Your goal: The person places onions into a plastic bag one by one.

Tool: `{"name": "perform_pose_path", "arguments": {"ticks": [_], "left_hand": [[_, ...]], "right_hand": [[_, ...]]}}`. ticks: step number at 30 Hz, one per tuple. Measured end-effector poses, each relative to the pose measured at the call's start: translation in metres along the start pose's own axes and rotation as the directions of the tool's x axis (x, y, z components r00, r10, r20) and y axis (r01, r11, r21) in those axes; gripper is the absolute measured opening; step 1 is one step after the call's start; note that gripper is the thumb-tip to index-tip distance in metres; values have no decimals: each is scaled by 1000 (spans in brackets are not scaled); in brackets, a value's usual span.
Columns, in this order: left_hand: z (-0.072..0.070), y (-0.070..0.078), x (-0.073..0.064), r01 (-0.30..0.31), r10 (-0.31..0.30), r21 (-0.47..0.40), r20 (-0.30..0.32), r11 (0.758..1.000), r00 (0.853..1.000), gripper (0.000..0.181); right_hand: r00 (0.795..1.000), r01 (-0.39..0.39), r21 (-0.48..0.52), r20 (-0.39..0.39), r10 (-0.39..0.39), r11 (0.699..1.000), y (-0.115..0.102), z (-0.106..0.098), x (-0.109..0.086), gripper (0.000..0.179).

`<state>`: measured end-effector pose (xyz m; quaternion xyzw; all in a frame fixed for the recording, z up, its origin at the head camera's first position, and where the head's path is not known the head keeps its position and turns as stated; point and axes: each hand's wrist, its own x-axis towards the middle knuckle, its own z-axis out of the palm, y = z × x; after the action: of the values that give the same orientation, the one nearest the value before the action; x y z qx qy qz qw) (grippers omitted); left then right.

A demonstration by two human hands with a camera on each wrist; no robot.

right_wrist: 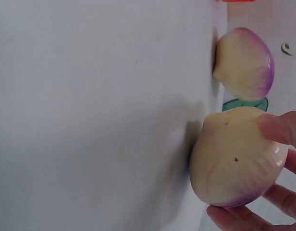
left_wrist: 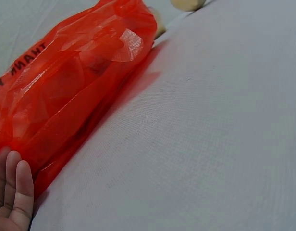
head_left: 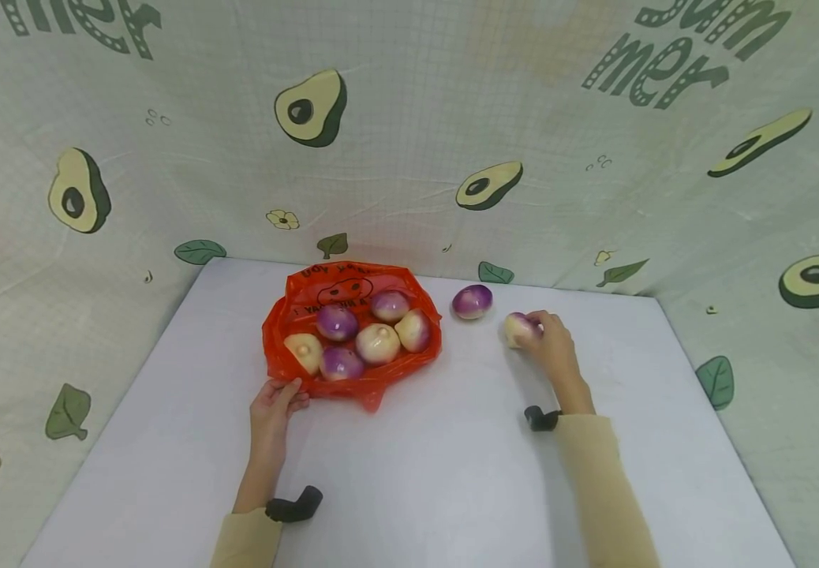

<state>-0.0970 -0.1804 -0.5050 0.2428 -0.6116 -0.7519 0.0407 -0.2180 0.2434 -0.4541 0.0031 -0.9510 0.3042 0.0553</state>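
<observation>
Several purple-and-white onions (head_left: 377, 344) lie inside a red plastic bag (head_left: 374, 394) whose mouth is spread wide. My left hand (head_left: 273, 406) is at the bag's near left corner, thumb and finger pinching its edge. In the left wrist view, three fairly straight fingers (left_wrist: 24, 187) reach up against the bag. On the right side of the table, my right hand (head_left: 555, 347) grips one onion (right_wrist: 237, 159), thumb on one side and fingers round the other. A second loose onion (head_left: 472, 301) rests between it and the bag.
Everything stands on a white table (head_left: 438, 481). Behind and beside it hangs a pale cloth (head_left: 395, 150) printed with avocados and leaves. A black wrist camera mount (head_left: 296, 505) sits on my left wrist, another mount (head_left: 542, 418) on my right.
</observation>
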Motion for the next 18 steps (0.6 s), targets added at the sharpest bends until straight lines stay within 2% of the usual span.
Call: {"name": "perform_pose_path", "arguments": {"ticks": [6, 18], "left_hand": [[0, -1, 1, -2, 2, -15, 2, 1000, 1000, 38], [0, -1, 2, -6, 6, -34, -6, 999, 1000, 29]], "right_hand": [[1000, 15, 44, 0, -15, 999, -5, 6, -5, 41], [1000, -9, 143, 5, 8, 990, -12, 11, -12, 45]]}}
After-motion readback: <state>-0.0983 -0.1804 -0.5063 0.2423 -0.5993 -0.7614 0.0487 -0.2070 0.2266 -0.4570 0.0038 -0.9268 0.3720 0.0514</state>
